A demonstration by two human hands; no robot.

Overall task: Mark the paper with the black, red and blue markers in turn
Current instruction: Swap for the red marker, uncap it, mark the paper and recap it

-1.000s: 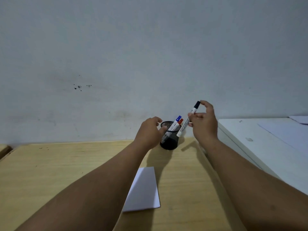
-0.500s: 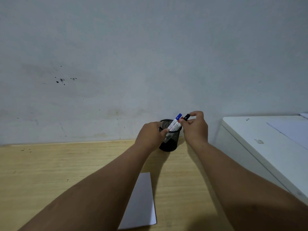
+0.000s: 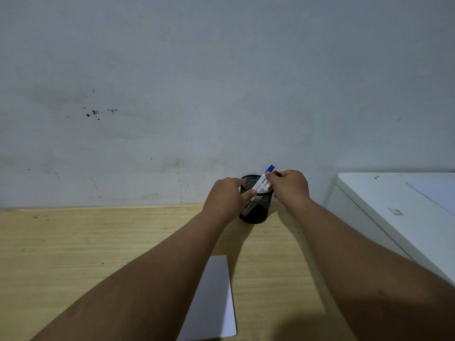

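Left hand [image 3: 227, 200] gripped the holder [image 3: 256, 205]; right hand [image 3: 290, 187] pinched the red marker [image 3: 277, 173]. Best drawn straight up, clear of the blue marker [image 3: 266, 179].

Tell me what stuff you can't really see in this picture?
Head view, the only one:
- Black marker: not visible; whether it sits inside the mesh pen cup cannot be told.
- Red marker: only its cap tip shows past the right hand.
- Blue marker: label print too small to read.
- Paper: left forearm and bottom edge cover part; any marks unseen.
- Left hand: hides the cup's left side.
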